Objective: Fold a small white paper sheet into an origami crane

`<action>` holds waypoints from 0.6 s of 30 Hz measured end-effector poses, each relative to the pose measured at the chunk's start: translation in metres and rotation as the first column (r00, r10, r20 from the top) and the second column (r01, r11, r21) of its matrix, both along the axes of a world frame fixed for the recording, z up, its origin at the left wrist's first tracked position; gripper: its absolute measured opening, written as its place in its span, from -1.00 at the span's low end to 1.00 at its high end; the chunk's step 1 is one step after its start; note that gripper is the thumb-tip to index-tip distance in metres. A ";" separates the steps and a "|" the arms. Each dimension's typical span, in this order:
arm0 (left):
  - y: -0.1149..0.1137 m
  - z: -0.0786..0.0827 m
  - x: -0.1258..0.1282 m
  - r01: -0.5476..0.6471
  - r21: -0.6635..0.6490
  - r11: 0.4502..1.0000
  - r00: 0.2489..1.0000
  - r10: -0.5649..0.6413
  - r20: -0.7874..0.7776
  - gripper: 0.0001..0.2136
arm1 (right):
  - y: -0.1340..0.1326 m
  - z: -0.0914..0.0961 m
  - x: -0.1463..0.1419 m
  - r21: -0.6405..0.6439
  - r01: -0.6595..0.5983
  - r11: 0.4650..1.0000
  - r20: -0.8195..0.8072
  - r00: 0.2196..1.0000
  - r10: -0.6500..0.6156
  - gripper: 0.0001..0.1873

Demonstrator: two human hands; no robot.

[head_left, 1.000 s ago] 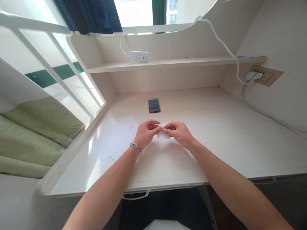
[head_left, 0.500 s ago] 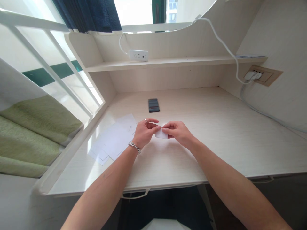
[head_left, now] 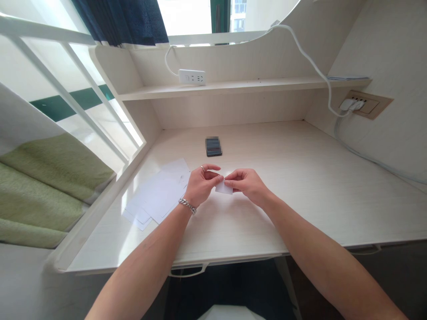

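Observation:
Between my two hands is a small piece of white paper (head_left: pixel 224 188), held a little above the desk (head_left: pixel 233 231). My left hand (head_left: pixel 201 183), with a ring and a silver chain bracelet at the wrist, pinches its upper left edge between thumb and fingers. On the other side my right hand (head_left: pixel 248 183) grips the paper with thumb and fingertips. Both thumbs nearly meet at the top of the piece. Fingers hide part of the paper, so I cannot tell how it is folded. Several white sheets (head_left: pixel 160 189) lie overlapping just left of my left hand.
A dark phone-like object (head_left: pixel 213 146), partly blurred, lies beyond my hands. A white power strip (head_left: pixel 192 77) rests on the shelf (head_left: pixel 233 87) at the back. From the wall socket (head_left: pixel 368 105) at right, a white cable (head_left: pixel 328 89) runs upward.
My hands keep almost the same place and grip. The small paper has shifted very slightly to the left with my right fingertips.

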State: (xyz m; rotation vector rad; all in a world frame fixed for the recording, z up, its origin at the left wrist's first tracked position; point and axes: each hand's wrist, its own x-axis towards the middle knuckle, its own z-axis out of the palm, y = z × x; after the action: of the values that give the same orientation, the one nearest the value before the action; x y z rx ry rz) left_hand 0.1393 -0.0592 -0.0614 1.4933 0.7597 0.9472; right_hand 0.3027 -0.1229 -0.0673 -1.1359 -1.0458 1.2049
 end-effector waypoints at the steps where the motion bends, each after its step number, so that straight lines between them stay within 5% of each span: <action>1: 0.000 0.000 0.000 0.003 -0.014 1.000 1.000 -0.003 0.013 -0.65 | 0.000 0.000 0.000 -0.003 0.003 1.000 -0.002 1.000 -0.003 -0.72; 9: -0.002 0.007 0.003 0.030 -0.157 0.987 0.993 -0.011 0.120 -0.65 | -0.001 0.004 -0.002 0.020 0.029 0.999 -0.004 1.000 -0.029 -0.74; 18: -0.003 0.003 0.001 -0.005 -0.036 0.999 1.000 0.004 -0.021 -0.57 | 0.000 0.000 -0.004 0.080 0.026 0.996 0.122 0.992 -0.035 -0.72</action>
State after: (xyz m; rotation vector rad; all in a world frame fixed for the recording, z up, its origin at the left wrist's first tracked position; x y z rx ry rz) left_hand 0.1403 -0.0621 -0.0588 1.4722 0.7914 0.9177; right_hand 0.2991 -0.1230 -0.0676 -1.1726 -1.1549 1.0715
